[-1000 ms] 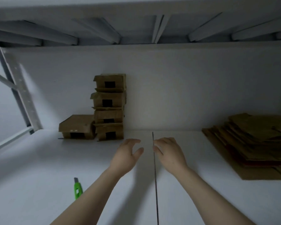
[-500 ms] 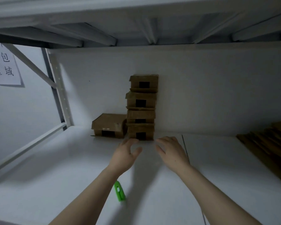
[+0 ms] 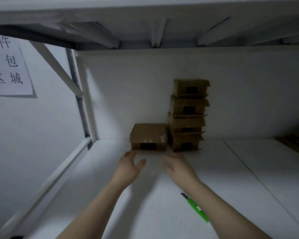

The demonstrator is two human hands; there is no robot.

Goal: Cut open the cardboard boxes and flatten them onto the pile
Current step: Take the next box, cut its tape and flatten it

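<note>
So the boxes: a stack of four boxes [image 3: 188, 116] is standing against the back wall of the white shelf [image 3: 93, 187]. A single box [image 3: 148, 135] is sitting just beside it on the left, pretty much against the bottom one. All five are sitting closed, each showing a dark patch on its front face, maybe tape, but it's too dim to say. With the flaps shut, whatever's inside isn't showing at all. The stack is sitting a bit unevenly, with flap edges poking out between the layers.

Both hands are reaching toward the single box. The left hand [image 3: 128, 168] is hovering with its fingers spread and relaxed, gripping nothing. Its fingertips are sitting right at the box's lower front left corner, but they're blurred, so I can't tell if they're actually touching. The right hand [image 3: 178, 168] is hanging loose and empty too, just short of where the single box and the stack are meeting.

The green utility knife [image 3: 196, 208] is lying on the shelf just beside the right forearm, well back from both hands.

The pile of flattened cardboard [image 3: 295, 145] is getting cut off by the right edge, with only a dark corner peeking in. A paper sign [image 3: 9, 69] on the left wall is getting cropped too, with only some handwritten characters showing.
</note>
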